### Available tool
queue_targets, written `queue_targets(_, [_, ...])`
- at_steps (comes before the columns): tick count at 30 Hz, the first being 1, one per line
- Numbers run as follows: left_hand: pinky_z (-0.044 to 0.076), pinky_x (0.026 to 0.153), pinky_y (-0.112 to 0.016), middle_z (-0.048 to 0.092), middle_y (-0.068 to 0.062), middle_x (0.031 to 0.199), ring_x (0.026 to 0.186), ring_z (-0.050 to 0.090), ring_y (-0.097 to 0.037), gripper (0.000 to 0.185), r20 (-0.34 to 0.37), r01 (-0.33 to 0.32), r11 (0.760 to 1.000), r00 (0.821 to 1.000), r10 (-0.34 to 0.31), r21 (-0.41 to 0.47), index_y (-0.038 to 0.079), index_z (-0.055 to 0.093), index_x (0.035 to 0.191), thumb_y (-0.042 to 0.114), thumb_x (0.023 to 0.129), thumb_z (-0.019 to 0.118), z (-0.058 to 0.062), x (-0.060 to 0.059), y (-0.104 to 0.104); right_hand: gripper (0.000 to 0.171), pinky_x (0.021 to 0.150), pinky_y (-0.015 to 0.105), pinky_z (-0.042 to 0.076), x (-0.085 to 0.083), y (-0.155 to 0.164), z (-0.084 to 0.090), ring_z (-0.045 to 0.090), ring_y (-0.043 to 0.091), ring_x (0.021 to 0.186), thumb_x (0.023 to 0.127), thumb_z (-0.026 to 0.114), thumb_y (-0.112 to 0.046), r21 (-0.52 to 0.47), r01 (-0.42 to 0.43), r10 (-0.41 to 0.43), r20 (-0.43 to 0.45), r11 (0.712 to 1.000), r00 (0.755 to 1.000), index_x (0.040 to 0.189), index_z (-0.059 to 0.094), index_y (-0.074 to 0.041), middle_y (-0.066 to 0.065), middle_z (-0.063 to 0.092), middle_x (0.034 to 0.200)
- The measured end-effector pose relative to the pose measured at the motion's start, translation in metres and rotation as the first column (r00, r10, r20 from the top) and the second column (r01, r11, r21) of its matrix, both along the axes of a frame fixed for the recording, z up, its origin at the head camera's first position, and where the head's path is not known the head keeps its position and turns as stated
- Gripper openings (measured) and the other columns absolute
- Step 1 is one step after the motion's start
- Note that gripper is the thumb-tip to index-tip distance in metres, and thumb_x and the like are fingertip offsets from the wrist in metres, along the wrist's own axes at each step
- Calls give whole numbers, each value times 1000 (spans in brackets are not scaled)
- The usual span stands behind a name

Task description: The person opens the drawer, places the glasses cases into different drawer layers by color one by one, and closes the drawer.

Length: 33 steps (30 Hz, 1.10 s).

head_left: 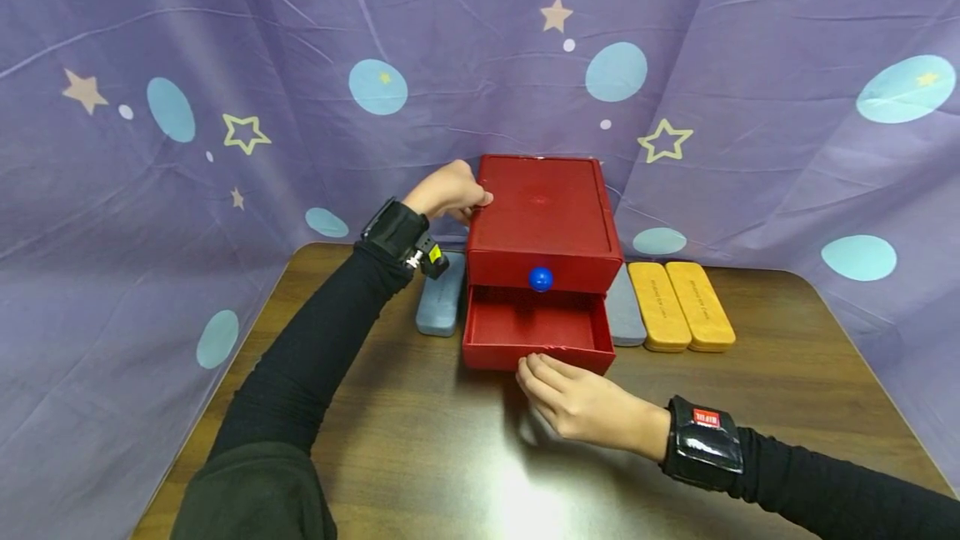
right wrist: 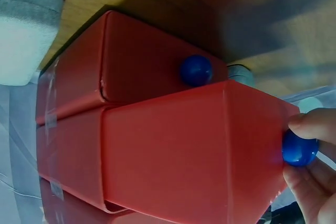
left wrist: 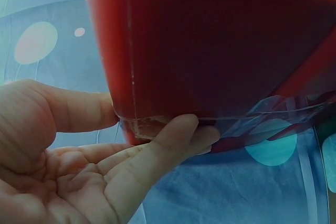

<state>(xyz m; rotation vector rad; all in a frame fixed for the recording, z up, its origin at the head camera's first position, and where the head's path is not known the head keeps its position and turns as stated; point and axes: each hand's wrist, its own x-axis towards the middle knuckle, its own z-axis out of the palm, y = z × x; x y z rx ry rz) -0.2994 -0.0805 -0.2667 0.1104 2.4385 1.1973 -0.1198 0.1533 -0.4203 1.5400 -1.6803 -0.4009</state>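
A red two-drawer box stands at the back middle of the wooden table. Its upper drawer is closed and carries a blue knob. The lower drawer is pulled out and looks empty. My left hand grips the box's rear left top corner; in the left wrist view the thumb and fingers pinch that corner of the box. My right hand is at the lower drawer's front, and its fingertips pinch that drawer's blue knob, which the hand hides in the head view.
A grey case lies left of the box and another grey case lies to its right. Two yellow cases lie side by side further right. A purple starred cloth hangs round the table's back and sides.
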Motion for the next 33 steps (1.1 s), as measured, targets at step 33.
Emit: queue_targets(33, [59, 91, -42, 51, -6, 76, 63, 58, -15, 30, 8, -20, 1000, 1000, 20, -7, 6, 49, 72, 9, 101, 60, 1, 0, 1, 39, 95, 35, 58, 39, 3, -5, 71, 27, 105, 104, 36, -3, 5, -40, 39, 83, 999, 996, 110, 75, -2, 17, 72, 114])
